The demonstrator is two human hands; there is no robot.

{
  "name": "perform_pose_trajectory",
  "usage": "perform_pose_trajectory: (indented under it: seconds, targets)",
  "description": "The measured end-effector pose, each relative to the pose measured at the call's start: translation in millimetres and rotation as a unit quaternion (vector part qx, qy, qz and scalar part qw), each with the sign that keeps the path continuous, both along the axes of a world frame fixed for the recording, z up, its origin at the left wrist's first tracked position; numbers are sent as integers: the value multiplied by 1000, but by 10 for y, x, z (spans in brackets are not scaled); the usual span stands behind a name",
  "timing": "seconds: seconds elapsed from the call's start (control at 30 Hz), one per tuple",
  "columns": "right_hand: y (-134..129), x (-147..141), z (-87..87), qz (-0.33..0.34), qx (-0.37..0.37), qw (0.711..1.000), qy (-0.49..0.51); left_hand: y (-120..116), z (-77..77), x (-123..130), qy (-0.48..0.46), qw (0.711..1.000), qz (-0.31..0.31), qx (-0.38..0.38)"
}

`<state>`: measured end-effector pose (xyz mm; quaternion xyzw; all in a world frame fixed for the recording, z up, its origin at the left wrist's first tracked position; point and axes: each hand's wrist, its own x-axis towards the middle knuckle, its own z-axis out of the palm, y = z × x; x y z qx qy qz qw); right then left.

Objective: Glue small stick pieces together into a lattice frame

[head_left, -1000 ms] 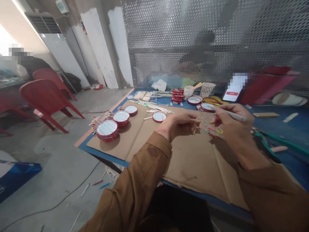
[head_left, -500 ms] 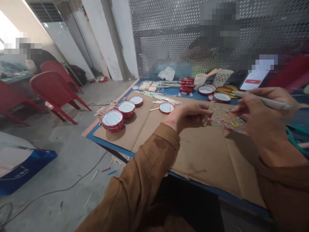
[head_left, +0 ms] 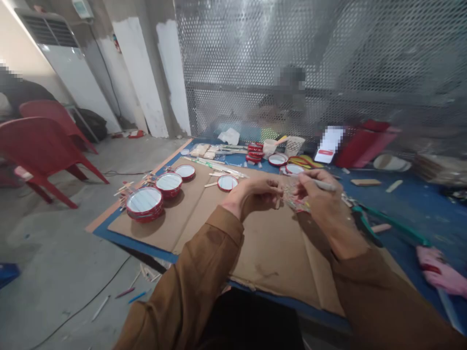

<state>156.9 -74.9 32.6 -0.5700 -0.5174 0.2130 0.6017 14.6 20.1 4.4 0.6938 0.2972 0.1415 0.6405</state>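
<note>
My left hand [head_left: 260, 194] is closed over the cardboard, fingers pinched on a small wooden craft stick [head_left: 278, 202], whose end pokes out below them. Just right of it, my right hand [head_left: 321, 201] is curled around a white pen-like stick [head_left: 324, 184]. Its fingertips are close to the left hand's. Between and behind the hands lies a scatter of small coloured rubber bands [head_left: 291, 199], partly covered. Left of my left hand, a red-rimmed round lid [head_left: 227, 183] rests by flat wooden sticks. Stacked red lids [head_left: 145, 201] stand at the left of the cardboard.
Brown cardboard [head_left: 266, 248] covers part of the blue table. Paper cups [head_left: 294, 145], a phone [head_left: 326, 153] and more lids [head_left: 254, 153] line the back. Green-handled pliers [head_left: 394, 223] lie at right. A perforated metal panel [head_left: 233, 63] rises behind; red chairs [head_left: 47, 150] stand left.
The view has swung right and up, showing more of the table's right side. My right hand has come closer to my left, still gripping the white stick. Both hands keep their grip.
</note>
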Motion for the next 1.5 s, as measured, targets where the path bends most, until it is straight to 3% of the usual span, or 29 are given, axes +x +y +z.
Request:
perform_pose_trajectory:
  seconds: [0.1, 0.23, 0.53, 0.87, 1.5]
  targets:
    - [41, 24, -49, 4, -15, 1000, 22, 28, -8, 11, 28, 997, -62, 38]
    - [77, 42, -103, 26, -33, 999, -6, 44, -18, 16, 31, 997, -48, 44]
    - [98, 69, -171, 2, 40, 998, -41, -3, 24, 0, 55, 996, -34, 68]
    - [-76, -67, 69, -1, 2, 995, -98, -34, 73, 18, 74, 995, -42, 54]
    - [-39, -51, 25, 8, -12, 998, -66, -4, 38, 10, 51, 996, -58, 46]
